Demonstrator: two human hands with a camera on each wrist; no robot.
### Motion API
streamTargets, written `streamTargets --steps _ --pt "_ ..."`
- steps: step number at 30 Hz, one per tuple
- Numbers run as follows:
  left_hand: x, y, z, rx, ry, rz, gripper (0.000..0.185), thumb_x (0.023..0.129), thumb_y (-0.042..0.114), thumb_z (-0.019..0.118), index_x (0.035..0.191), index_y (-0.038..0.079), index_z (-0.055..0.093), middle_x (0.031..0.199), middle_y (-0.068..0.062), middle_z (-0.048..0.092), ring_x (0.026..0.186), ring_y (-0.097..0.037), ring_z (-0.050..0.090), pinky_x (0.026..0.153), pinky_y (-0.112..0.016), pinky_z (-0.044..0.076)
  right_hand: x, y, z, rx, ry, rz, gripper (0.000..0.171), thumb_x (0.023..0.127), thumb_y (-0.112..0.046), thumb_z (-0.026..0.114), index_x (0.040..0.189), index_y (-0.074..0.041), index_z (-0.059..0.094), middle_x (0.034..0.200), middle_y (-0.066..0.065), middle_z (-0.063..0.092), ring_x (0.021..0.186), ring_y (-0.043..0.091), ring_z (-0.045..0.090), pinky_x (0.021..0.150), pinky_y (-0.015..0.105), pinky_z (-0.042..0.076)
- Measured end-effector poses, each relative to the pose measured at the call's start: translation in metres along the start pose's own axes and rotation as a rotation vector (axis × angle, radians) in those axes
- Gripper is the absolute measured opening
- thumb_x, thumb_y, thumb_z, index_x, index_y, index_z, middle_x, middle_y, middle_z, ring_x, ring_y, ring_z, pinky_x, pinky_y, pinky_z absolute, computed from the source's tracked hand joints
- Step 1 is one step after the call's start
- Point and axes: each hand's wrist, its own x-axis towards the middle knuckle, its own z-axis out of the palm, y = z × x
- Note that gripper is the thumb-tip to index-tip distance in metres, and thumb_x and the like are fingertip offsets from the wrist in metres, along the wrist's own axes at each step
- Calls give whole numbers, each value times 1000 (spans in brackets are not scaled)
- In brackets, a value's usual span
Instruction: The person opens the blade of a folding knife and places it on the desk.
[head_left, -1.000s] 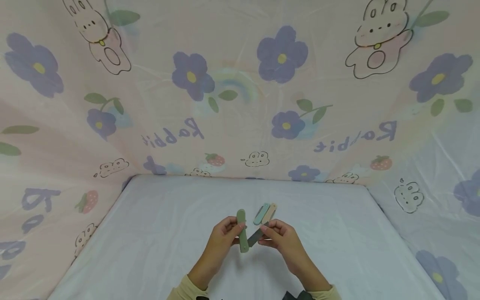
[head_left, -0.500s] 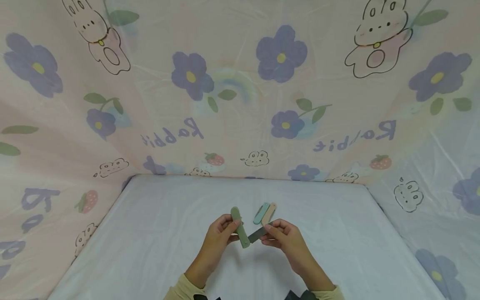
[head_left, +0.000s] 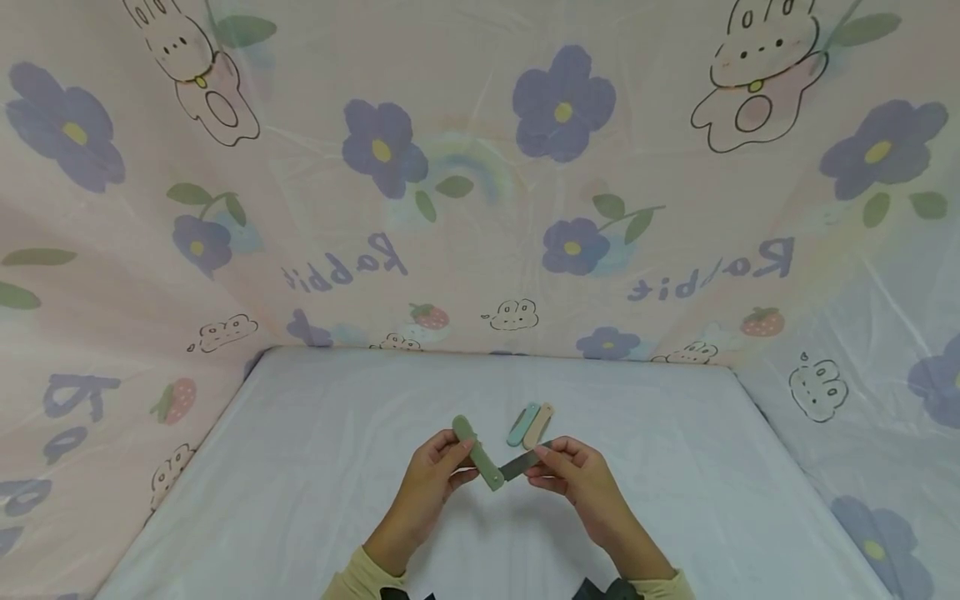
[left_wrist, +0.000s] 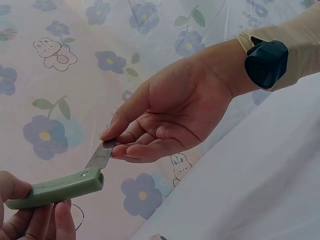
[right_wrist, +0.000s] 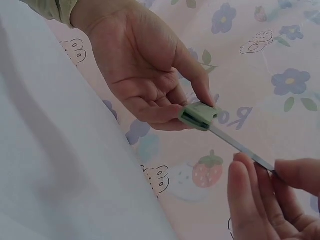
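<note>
Pinching the tip of a thin grey metal blade (head_left: 522, 462), the right hand (head_left: 576, 476) closes thumb and fingertips on it, the other fingers loosely curled beneath. At the blade's other end, the left hand (head_left: 437, 472) grips a sage-green, rounded plastic handle (head_left: 477, 454), with the thumb on top and the fingers curled under. Blade and handle meet at a pivot between the 2 hands, just inward of the left fingertips, and the whole folding tool is held in the air above the sheet.

Judged from how the parts lie, the unfolding looks well advanced: the blade is swung clear of the handle's slot, which the right wrist view shows open at the end, and it stands at a wide angle to the handle. It is not yet in a straight line with it, so the last part of the swing appears left to do.

Beyond the right hand's fingertips, near but apart from the grip, 2 more small tools lie side by side on the white sheet (head_left: 315, 467): a mint-green folded one (head_left: 522, 424) and a beige folded one (head_left: 538, 426). Neither is touched. Past them rises a pink fabric backdrop printed with purple flowers and rabbits (head_left: 480, 183).
</note>
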Motion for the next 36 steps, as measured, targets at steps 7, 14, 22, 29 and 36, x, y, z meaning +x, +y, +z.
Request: streamTargets --steps 7,14,22,29,36 --pt "0 -1 -2 -53 56 -26 39 90 20 63 117 -6 49 102 -10 59 92 -22 60 83 -32 52 0 1 -1 46 -3 8 25 88 -18 65 95 4 53 86 15 67 84 29 66 79 38 53" --pt "1 -3 -4 -96 100 -43 35 90 19 62 114 -3 50 103 -10 57 94 -22 60 84 -34 51 0 2 -2 95 4 9 22 89 -15 63 94 3 52 87 15 67 85 27 67 81 38 52" --pt "2 -5 -5 -98 123 -48 36 89 20 64 114 -3 50 104 -10 59 96 -22 61 84 -33 51 -3 3 -3 147 36 -2 20 89 -12 62 94 4 52 92 15 66 85 24 67 82 38 51" --pt "1 -4 -6 -100 111 -45 37 89 20 64 114 -3 50 105 -10 60 96 -21 61 84 -31 51 -3 5 -5 199 59 -1 18 89 -12 63 93 2 52 93 15 66 86 24 67 83 38 51" --pt "-1 -5 -5 -101 114 -32 38 89 21 65 114 -3 50 104 -10 59 96 -21 61 84 -30 51 -4 6 -6 249 53 -8 14 90 -12 62 88 -2 52 92 13 67 87 24 67 84 38 50"
